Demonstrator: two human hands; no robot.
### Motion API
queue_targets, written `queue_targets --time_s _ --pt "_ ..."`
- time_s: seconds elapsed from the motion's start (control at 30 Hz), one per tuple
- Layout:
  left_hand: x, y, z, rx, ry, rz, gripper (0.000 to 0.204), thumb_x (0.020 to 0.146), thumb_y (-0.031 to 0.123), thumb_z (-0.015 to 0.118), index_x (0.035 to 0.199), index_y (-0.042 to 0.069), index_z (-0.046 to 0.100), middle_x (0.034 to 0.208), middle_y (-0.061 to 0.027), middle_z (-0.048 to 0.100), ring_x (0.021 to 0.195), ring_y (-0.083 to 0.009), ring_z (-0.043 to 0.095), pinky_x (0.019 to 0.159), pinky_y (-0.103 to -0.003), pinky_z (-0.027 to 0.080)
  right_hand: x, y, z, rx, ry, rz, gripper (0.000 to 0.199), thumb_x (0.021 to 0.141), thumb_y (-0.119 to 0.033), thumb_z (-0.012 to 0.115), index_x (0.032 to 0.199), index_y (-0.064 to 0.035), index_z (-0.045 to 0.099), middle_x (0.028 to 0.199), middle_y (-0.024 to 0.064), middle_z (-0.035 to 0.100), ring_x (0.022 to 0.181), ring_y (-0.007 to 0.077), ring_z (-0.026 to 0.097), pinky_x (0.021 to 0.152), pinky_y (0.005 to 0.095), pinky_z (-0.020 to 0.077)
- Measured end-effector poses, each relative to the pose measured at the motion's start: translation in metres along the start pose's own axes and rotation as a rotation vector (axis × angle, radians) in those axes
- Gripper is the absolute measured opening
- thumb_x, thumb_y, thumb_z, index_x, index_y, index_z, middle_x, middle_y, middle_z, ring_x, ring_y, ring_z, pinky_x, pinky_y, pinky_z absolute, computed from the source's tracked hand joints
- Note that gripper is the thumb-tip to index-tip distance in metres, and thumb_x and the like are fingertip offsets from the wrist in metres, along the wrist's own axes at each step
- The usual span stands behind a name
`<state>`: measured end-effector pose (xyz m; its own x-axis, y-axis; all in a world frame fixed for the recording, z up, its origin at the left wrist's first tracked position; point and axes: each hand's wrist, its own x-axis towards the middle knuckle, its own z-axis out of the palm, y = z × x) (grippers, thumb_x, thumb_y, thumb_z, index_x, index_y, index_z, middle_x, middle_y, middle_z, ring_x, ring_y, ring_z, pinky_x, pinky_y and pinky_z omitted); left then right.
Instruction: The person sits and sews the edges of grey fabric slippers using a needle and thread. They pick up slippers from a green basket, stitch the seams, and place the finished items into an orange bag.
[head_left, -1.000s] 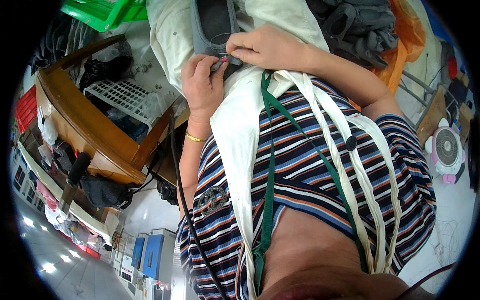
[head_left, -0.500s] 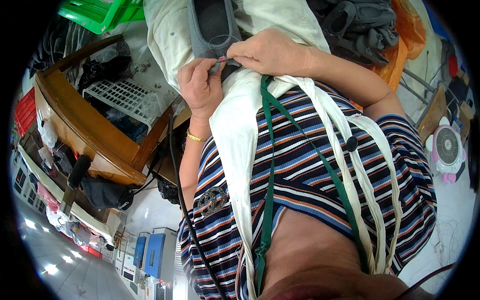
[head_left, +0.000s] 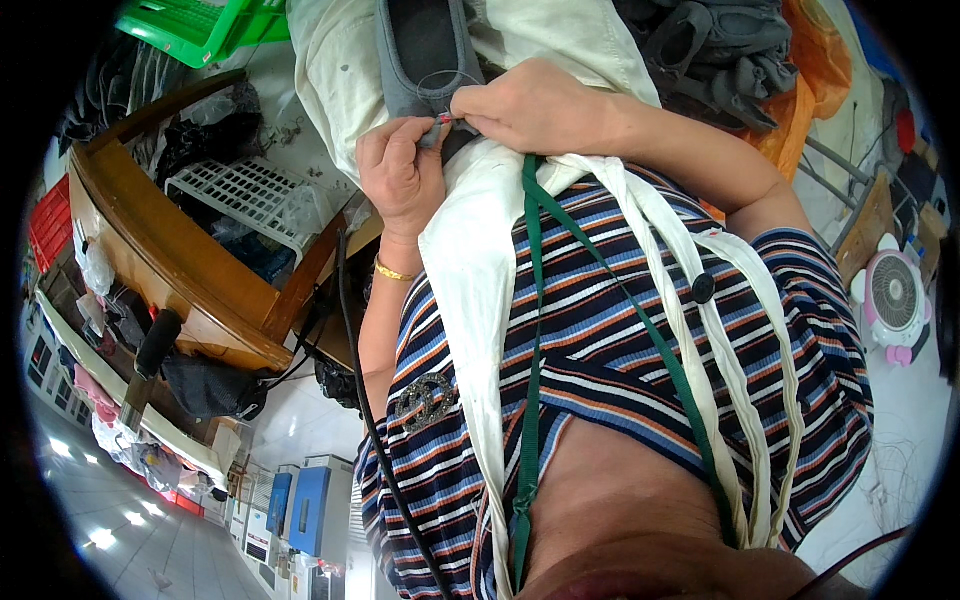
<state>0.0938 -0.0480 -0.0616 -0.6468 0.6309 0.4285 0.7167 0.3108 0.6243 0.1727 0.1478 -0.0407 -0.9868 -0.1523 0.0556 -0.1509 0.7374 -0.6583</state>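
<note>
A grey fabric slipper (head_left: 402,98) lies on my lap over the white apron (head_left: 335,95), its dark opening facing up. At its near end, my left hand (head_left: 402,175) is closed, thumb and fingers pinching the slipper's edge. My right hand (head_left: 535,108) meets it there from the right, its fingertips pressed together on something too small to make out. Between the two sets of fingertips shows a small red bit (head_left: 445,118). A thin thread (head_left: 440,72) loops over the slipper by the right fingers.
A heap of dark grey slippers (head_left: 700,60) lies to the far right beside orange cloth (head_left: 825,65). Left stand a curved wooden bench (head_left: 130,215), a white plastic basket (head_left: 245,195) and a green crate (head_left: 200,30). A pink-and-white fan (head_left: 893,290) is at right.
My right hand has shifted very slightly to the left at the slipper's edge. My left hand and the slipper look unmoved.
</note>
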Motion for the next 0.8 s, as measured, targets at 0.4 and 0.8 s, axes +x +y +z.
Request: queue_targets --time_s 0.4,0.8 --pt "-0.004 -0.002 0.0 0.01 0.006 -0.007 0.025 0.065 -0.006 0.072 0.085 0.008 0.068 0.08 -0.0043 0.066 0.074 -0.0222 0.058 0.066 -0.033 0.045 0.007 -0.005 0.009 0.051 -0.041 0.078 0.012 0.094 -0.017 0.056 0.093 -0.0044 0.057 0.069 0.0159 0.064 0.061 0.0336 0.065 0.056 0.0402 0.0499" --pt "-0.004 0.0 0.0 -0.025 0.018 -0.039 0.025 0.067 -0.006 0.074 0.088 0.006 0.07 0.082 -0.0056 0.067 0.074 -0.022 0.057 0.066 -0.031 0.046 -0.005 0.0 0.002 0.118 -0.049 0.084 0.018 0.092 -0.016 0.057 0.105 -0.0071 0.066 0.078 0.0164 0.068 0.067 0.0327 0.066 0.061 0.039 0.0517"
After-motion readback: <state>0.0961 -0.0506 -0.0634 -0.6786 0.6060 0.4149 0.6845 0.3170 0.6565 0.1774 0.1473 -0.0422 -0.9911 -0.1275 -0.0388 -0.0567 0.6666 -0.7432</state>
